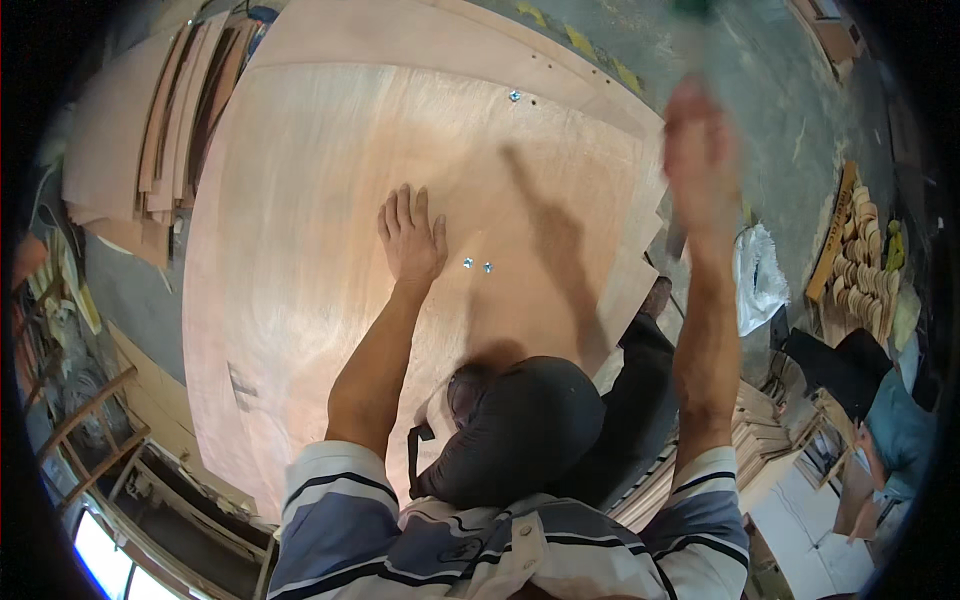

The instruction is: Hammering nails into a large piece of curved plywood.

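A large plywood sheet (310,180) lies before me, on top of other sheets. My left hand (411,238) rests flat on it, palm down and fingers spread. Just right of that hand sit two small shiny metal pieces (487,267), which look like T-nuts. A third shiny piece (514,96) is near the far edge, beside a small dark hole. My right hand (700,140) is raised at the right, closed around a long tool with a green end (692,6). Motion smears this tool, so its exact kind is unclear; its stick-like shadow falls across the plywood.
My bent knee (545,420) is over the near part of the sheet. Boards (120,120) lean in a stack at far left. A white sack (760,280) and curved wooden pieces (865,260) are at right. Another person's teal sleeve (900,425) shows at lower right.
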